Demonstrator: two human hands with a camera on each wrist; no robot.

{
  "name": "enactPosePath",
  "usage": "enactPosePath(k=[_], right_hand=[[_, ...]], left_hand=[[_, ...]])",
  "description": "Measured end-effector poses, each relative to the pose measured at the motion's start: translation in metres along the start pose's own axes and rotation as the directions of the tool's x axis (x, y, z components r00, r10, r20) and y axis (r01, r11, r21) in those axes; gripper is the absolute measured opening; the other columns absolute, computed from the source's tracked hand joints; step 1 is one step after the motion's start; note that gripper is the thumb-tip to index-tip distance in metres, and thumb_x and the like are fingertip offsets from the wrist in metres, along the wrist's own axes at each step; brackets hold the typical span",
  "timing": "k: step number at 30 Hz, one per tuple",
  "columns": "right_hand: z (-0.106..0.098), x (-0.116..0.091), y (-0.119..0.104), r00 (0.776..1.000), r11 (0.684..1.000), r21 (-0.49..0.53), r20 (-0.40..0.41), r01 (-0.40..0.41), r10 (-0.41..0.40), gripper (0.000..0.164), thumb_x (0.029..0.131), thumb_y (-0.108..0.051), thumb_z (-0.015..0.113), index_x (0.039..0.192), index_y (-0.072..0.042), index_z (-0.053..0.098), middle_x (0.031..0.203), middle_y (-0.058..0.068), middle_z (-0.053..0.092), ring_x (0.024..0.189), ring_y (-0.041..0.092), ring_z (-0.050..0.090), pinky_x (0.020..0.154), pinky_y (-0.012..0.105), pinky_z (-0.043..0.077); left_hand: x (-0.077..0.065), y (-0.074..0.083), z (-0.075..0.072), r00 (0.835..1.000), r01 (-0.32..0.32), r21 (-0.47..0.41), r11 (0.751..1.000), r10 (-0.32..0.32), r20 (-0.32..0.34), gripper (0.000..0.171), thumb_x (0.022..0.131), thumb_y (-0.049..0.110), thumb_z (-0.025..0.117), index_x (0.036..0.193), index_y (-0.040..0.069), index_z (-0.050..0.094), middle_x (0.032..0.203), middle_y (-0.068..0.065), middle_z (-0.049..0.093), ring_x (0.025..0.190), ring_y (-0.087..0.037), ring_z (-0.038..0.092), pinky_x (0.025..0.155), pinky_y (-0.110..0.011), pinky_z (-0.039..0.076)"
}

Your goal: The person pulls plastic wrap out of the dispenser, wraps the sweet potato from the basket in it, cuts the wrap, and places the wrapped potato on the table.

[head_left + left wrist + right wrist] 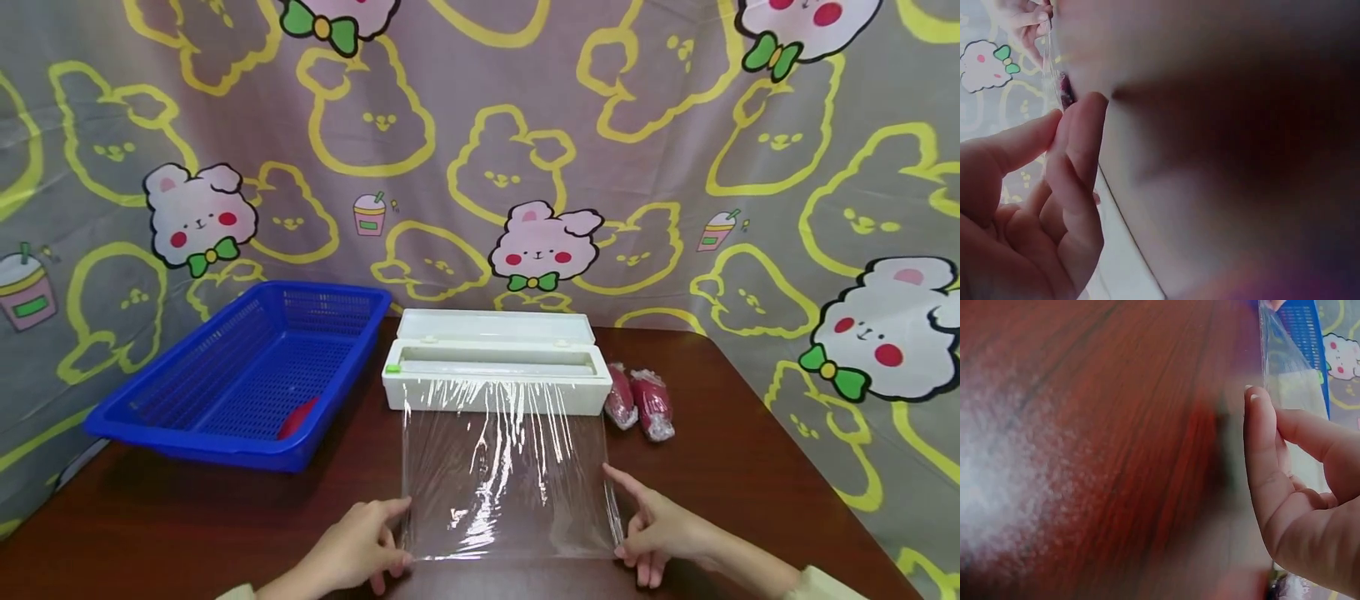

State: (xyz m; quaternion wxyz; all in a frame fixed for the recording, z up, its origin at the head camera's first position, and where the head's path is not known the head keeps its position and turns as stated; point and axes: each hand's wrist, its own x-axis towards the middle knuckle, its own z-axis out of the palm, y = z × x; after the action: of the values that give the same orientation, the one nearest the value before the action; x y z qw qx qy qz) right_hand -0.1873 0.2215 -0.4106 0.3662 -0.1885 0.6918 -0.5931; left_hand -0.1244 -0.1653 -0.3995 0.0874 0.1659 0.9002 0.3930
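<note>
A sheet of clear plastic wrap [510,483] stretches toward me from a white cling film dispenser box [495,396], whose lid [495,325] stands raised at the back. At the sheet's near left corner my left hand [356,542] pinches the film between thumb and fingers. My right hand [663,533] pinches the near right corner, its index finger extended along the side edge. In the left wrist view, the left thumb and fingertips [1088,109] meet at the film. The right wrist view has the right hand [1304,487] gripping the film's edge the same way.
A blue plastic basket [187,446] stands at the left, with a red item [297,418] inside. Two red items wrapped in film [652,404] lie right of the dispenser. A green slider [393,368] sits at the box's left end. Behind the brown table [750,442] hangs a patterned curtain.
</note>
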Motion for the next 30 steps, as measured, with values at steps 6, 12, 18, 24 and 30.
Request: enactPosePath(k=[6, 12, 18, 24, 30], right_hand=[[0.0, 0.005, 0.002, 0.998, 0.998, 0.014, 0.009, -0.062, 0.062, 0.099, 0.078, 0.0, 0.063, 0.139, -0.006, -0.014, 0.062, 0.008, 0.057, 0.047, 0.011, 0.058, 0.041, 0.022, 0.046], [0.002, 0.008, 0.004, 0.998, 0.997, -0.036, -0.002, -0.063, 0.062, 0.095, 0.078, -0.001, 0.062, 0.14, -0.005, -0.01, 0.058, 0.009, 0.056, 0.043, 0.013, 0.057, 0.037, 0.021, 0.044], [0.002, 0.009, 0.003, 0.99, 0.985, -0.111, -0.073, -0.13, 0.123, 0.093, 0.077, -0.004, 0.065, 0.142, -0.008, -0.002, 0.052, 0.01, 0.054, 0.038, 0.015, 0.055, 0.034, 0.023, 0.042], [-0.004, 0.009, 0.003, 0.986, 0.978, -0.131, -0.066, -0.163, 0.156, 0.095, 0.078, -0.011, 0.068, 0.143, -0.008, -0.001, 0.051, 0.01, 0.054, 0.037, 0.013, 0.054, 0.033, 0.022, 0.041], [-0.008, 0.008, 0.006, 0.987, 0.984, -0.081, -0.031, -0.157, 0.155, 0.095, 0.078, -0.012, 0.067, 0.142, -0.009, -0.003, 0.053, 0.01, 0.055, 0.039, 0.012, 0.054, 0.033, 0.021, 0.041]], left_hand=[[0.007, -0.002, 0.001, 0.999, 0.013, 0.041, 0.999, -0.014, 0.032, 0.063, 0.072, 0.009, 0.071, 0.122, -0.015, 0.041, 0.051, 0.01, 0.054, 0.035, -0.007, 0.051, 0.037, -0.029, 0.042], [0.013, -0.006, 0.0, 0.995, 0.042, -0.071, 0.997, -0.036, 0.092, 0.062, 0.073, 0.005, 0.07, 0.12, -0.019, 0.038, 0.051, 0.004, 0.057, 0.035, -0.013, 0.053, 0.03, -0.026, 0.037], [0.015, -0.007, -0.003, 0.994, 0.049, -0.061, 0.997, -0.043, 0.096, 0.06, 0.071, 0.007, 0.072, 0.118, -0.016, 0.042, 0.049, 0.003, 0.056, 0.033, -0.013, 0.051, 0.03, -0.023, 0.035], [0.016, -0.008, -0.004, 0.997, 0.046, -0.038, 0.998, -0.043, 0.069, 0.064, 0.067, 0.006, 0.075, 0.12, -0.008, 0.042, 0.045, 0.003, 0.051, 0.03, -0.007, 0.044, 0.03, -0.024, 0.035], [0.014, -0.004, -0.014, 1.0, 0.008, 0.023, 1.0, -0.009, 0.01, 0.07, 0.063, 0.011, 0.077, 0.123, 0.0, 0.043, 0.042, 0.006, 0.044, 0.034, -0.007, 0.044, 0.032, -0.021, 0.03]])
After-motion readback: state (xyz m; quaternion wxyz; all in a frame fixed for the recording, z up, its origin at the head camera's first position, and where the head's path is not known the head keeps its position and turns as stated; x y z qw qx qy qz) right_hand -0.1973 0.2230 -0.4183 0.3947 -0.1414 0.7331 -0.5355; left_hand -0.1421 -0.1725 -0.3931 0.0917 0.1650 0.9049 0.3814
